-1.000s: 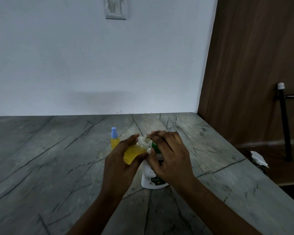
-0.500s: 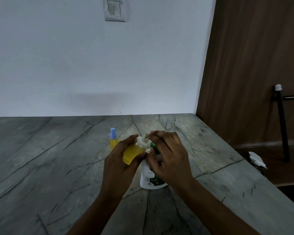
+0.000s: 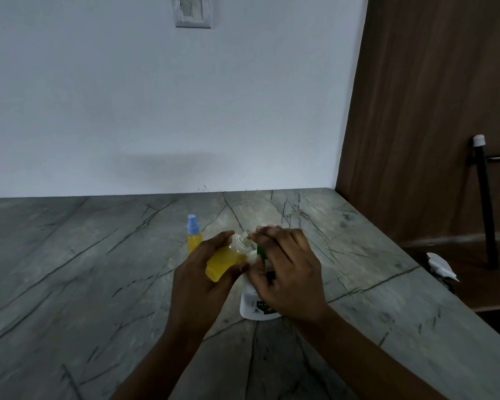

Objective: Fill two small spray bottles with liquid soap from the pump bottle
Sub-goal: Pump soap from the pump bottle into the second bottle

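Left hand (image 3: 202,281): fingers and thumb wrapped round open spray bottle (image 3: 225,259), held off the counter and tilted, neck pointing up & to the right.

Open spray bottle: clear plastic, no cap, bare threaded neck, yellow liquid filling most of the body. Mouth sits just beside the right fingertips.

Right hand (image 3: 286,272): fingers curled down over the top of pump bottle (image 3: 254,307), gripping its green pump head (image 3: 261,251). Only a sliver of green shows btwn the two hands. Whether the spout touches the open neck: can't tell, hidden by fingers.

Pump bottle: white, upright on counter (image 3: 70,269), directly under right hand. Label w/ dark green patch near the base, print too small to read. Upper half hidden.

Capped spray bottle (image 3: 193,233): qty 1, upright on counter just behind left hand, blue spray top on, yellow liquid inside.

Counter: grey stone w/ dark veins. Meets white wall (image 3: 127,111) at back, brown wood panel (image 3: 430,111) at right.

Switch plate (image 3: 192,11): on wall, top centre, partly cut off by frame edge.

Black pole (image 3: 485,203): white cap on top, stands against wood panel, beyond counter's right edge.

White scrap (image 3: 442,265): crumpled, lying near the pole's foot, below counter level.
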Motion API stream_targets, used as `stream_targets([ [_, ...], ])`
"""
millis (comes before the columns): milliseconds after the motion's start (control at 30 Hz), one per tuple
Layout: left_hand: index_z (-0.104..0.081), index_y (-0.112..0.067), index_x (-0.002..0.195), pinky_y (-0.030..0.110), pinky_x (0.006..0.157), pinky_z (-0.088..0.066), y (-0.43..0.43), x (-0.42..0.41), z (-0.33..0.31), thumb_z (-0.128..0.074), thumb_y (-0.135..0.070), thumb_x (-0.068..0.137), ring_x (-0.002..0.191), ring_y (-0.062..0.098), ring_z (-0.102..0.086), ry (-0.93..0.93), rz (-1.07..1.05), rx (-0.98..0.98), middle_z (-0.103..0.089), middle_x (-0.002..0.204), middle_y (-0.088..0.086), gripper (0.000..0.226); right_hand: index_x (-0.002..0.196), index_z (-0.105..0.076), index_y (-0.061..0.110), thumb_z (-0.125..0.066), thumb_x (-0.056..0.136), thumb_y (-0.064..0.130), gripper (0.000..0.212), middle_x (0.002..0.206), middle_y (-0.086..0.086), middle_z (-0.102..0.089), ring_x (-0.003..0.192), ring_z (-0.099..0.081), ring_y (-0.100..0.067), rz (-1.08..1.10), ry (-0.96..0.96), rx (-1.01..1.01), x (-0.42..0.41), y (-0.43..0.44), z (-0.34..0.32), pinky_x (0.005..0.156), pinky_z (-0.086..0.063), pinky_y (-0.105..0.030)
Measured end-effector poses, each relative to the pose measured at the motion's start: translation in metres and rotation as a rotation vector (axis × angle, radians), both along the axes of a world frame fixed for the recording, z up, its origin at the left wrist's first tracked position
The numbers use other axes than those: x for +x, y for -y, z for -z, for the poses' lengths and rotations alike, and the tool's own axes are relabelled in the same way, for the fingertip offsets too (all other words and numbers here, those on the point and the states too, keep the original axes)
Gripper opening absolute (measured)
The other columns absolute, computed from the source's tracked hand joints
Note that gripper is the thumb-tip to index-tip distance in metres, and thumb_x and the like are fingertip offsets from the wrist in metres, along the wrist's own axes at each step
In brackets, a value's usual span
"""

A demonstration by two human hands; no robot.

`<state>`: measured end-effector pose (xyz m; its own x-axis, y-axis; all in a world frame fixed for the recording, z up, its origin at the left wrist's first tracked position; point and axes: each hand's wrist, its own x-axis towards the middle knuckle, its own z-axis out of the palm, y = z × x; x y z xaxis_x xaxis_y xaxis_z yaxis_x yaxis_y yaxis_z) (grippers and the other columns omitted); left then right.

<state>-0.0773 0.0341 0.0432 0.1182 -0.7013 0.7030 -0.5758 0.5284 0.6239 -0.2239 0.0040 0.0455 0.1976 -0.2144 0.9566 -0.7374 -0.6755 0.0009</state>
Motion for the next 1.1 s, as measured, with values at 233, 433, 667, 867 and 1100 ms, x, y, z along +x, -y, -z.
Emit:
stream_targets([
  [233, -0.062, -0.019, 0.117, 0.001, 0.076, -0.041, -0.001, -0.005, -0.003, -0.067, -0.039, 0.070, 0.092, -0.006, -0.059, -0.023, -0.008, 0.005, -0.065, 0.105, -0.010, 0.052, 0.098, -0.071, 0.001, -0.054, 0.081, 0.019, 0.030, 0.098, -0.011, -0.068, 0.094, -0.052, -0.018, 0.015, -0.017, -0.011, -0.002, 0.000, -0.007, 0.080, -0.040, -0.019],
  [433, -0.062, -0.017, 0.117, 0.002, 0.073, -0.041, -0.002, -0.008, -0.006, -0.065, -0.040, 0.071, 0.094, -0.003, -0.059, -0.020, -0.001, -0.006, -0.067, 0.101, -0.008, 0.051, 0.099, -0.071, -0.001, -0.052, 0.082, 0.019, 0.032, 0.100, -0.013, -0.068, 0.096, -0.052, -0.019, -0.006, -0.028, -0.015, -0.005, -0.002, -0.013, 0.083, -0.040, -0.020],
  [667, -0.062, -0.019, 0.117, 0.002, 0.074, -0.041, -0.002, -0.007, -0.007, -0.067, -0.038, 0.071, 0.095, -0.006, -0.057, -0.014, -0.008, -0.011, -0.065, 0.102, -0.011, 0.050, 0.101, -0.071, -0.001, -0.051, 0.084, 0.019, 0.033, 0.102, -0.014, -0.068, 0.099, -0.052, -0.019, -0.020, -0.018, -0.007, -0.003, -0.003, -0.013, 0.086, -0.040, -0.019],
  [867, -0.062, -0.018, 0.116, 0.001, 0.076, -0.039, -0.002, -0.007, -0.006, -0.071, -0.031, 0.071, 0.095, -0.012, -0.056, -0.006, -0.007, -0.021, -0.060, 0.102, -0.021, 0.049, 0.100, -0.071, 0.001, -0.030, 0.099, 0.032, 0.051, 0.100, -0.011, -0.068, 0.096, -0.054, -0.019, -0.031, -0.006, -0.006, -0.004, -0.002, -0.014, 0.081, -0.041, -0.019],
  [1100, -0.059, -0.026, 0.116, 0.000, 0.075, -0.040, -0.001, -0.003, -0.003, -0.071, -0.036, 0.068, 0.091, -0.016, -0.056, -0.008, 0.003, -0.026, -0.057, 0.102, -0.027, 0.051, 0.094, -0.073, 0.002, -0.035, 0.097, 0.028, 0.046, 0.095, -0.009, -0.069, 0.091, -0.056, -0.018, -0.032, 0.020, -0.026, -0.001, -0.001, -0.008, 0.078, -0.044, -0.021],
])
